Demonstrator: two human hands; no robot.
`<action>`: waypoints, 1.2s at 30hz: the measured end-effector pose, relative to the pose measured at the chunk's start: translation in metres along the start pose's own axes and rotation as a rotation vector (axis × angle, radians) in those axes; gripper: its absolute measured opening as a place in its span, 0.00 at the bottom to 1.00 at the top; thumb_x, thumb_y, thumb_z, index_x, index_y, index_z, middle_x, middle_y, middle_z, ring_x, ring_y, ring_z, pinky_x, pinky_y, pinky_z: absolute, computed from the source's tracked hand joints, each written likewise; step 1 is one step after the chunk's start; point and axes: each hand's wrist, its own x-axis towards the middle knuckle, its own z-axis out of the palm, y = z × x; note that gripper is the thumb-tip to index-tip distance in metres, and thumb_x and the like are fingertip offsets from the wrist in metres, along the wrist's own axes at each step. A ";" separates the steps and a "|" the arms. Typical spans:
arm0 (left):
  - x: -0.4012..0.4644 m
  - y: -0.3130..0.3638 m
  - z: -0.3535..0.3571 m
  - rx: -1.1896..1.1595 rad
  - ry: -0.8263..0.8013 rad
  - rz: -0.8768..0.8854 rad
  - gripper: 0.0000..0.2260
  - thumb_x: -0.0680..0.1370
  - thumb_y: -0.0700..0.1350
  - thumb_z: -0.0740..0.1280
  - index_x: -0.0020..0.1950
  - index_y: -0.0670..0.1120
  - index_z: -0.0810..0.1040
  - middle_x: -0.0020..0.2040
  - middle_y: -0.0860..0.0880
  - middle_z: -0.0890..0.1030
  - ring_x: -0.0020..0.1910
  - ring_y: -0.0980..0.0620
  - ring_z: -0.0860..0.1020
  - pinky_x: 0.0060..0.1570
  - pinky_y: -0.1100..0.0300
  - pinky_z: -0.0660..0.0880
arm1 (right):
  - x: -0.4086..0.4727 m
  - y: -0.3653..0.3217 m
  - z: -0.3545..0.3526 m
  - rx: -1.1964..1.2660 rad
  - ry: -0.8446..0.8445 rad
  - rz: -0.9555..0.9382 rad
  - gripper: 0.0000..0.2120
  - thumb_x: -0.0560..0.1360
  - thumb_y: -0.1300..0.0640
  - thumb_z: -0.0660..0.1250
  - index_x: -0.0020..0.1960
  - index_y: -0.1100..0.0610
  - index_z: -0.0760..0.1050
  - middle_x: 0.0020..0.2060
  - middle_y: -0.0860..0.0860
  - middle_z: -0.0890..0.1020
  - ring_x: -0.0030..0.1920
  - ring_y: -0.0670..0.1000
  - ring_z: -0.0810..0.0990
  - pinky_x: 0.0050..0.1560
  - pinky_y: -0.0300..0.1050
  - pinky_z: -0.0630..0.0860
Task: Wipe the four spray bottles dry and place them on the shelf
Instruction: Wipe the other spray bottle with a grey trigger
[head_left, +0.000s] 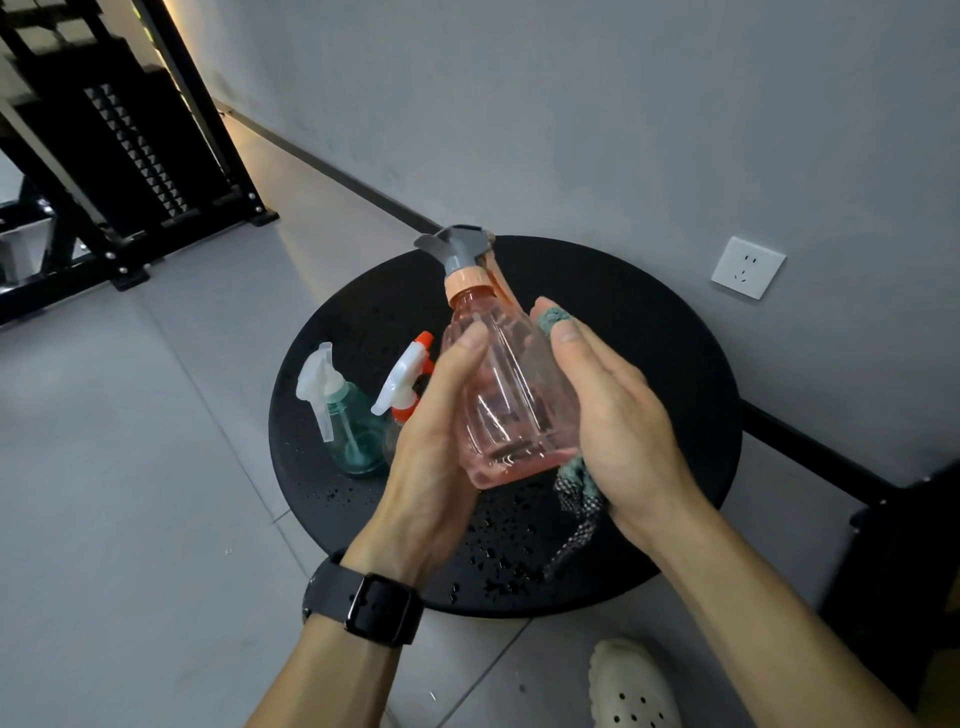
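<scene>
A clear pink spray bottle (511, 395) with a grey nozzle and an orange collar is held upright above the round black table (675, 364). My left hand (436, 441) grips its left side, thumb on the front. My right hand (618, 415) presses a grey-green cloth (576, 499) against the bottle's right side, and the cloth hangs down below the palm. A teal bottle (353, 431) with a white trigger stands on the table's left part. Beside it stands a bottle with a white and orange trigger (405, 379), its body hidden behind my left hand.
Water drops dot the table top. A black metal shelf frame (130, 156) stands on the floor at the far left. A grey wall with a white socket (748, 267) is just behind the table. My shoe (634, 686) is on the floor below.
</scene>
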 end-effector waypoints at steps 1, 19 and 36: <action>0.001 -0.001 -0.002 0.030 -0.021 -0.001 0.16 0.84 0.54 0.56 0.61 0.47 0.78 0.46 0.55 0.86 0.43 0.60 0.84 0.37 0.65 0.80 | 0.000 -0.002 -0.001 -0.001 -0.017 0.004 0.15 0.83 0.49 0.54 0.64 0.46 0.76 0.56 0.44 0.83 0.56 0.42 0.81 0.57 0.44 0.78; -0.007 0.006 0.000 0.300 -0.045 0.042 0.27 0.58 0.63 0.70 0.52 0.52 0.78 0.39 0.59 0.85 0.39 0.62 0.83 0.37 0.65 0.79 | 0.006 0.015 -0.003 -0.189 0.074 -0.054 0.16 0.83 0.45 0.51 0.55 0.46 0.77 0.46 0.51 0.84 0.47 0.50 0.84 0.50 0.58 0.81; -0.003 -0.002 0.005 0.383 0.091 -0.019 0.09 0.78 0.52 0.65 0.56 0.54 0.80 0.44 0.48 0.85 0.37 0.50 0.83 0.33 0.61 0.78 | 0.009 0.017 -0.004 0.027 0.522 -0.033 0.22 0.82 0.43 0.53 0.45 0.55 0.79 0.41 0.53 0.85 0.44 0.54 0.84 0.49 0.61 0.80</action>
